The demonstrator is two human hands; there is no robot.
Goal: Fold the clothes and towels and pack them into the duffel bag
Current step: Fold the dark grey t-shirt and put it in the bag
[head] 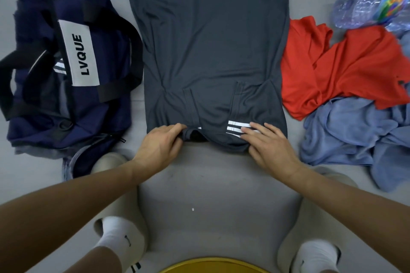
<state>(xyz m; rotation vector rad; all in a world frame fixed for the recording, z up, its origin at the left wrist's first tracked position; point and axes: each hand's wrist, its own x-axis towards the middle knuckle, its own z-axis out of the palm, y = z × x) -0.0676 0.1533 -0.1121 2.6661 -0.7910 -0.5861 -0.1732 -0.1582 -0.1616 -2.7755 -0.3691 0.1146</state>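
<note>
On the far left, the navy bag (111,104) lies on the grey floor (210,184), its black straps (127,29) flopped across it and a white label (79,57) reading LVQUE facing up; something with white stripes shows just beside that label, though I cannot tell whether it is inside the bag. Right next to it, in the middle, the grey shirt (210,40) is spread flat on the floor, running away from the person, with both sleeves tucked in over the body. The left hand (162,143) is at the shirt's near edge, by the neck opening, fingers curled round the cloth and gripping it. The right hand (269,145) lies on the same edge a little further along, fingers straight and spread, pressing down on the white stripes (236,128) of the folded sleeve. To the right of the grey shirt, a red shirt (341,66) sits in a crumpled heap, touching its side. A blue towel (350,137) is bunched up just below the red one and overlaps it. A clear plastic bag (368,0) lies behind them, at the far right. Down near me are the person's white socks (117,235), one on each side.
</note>
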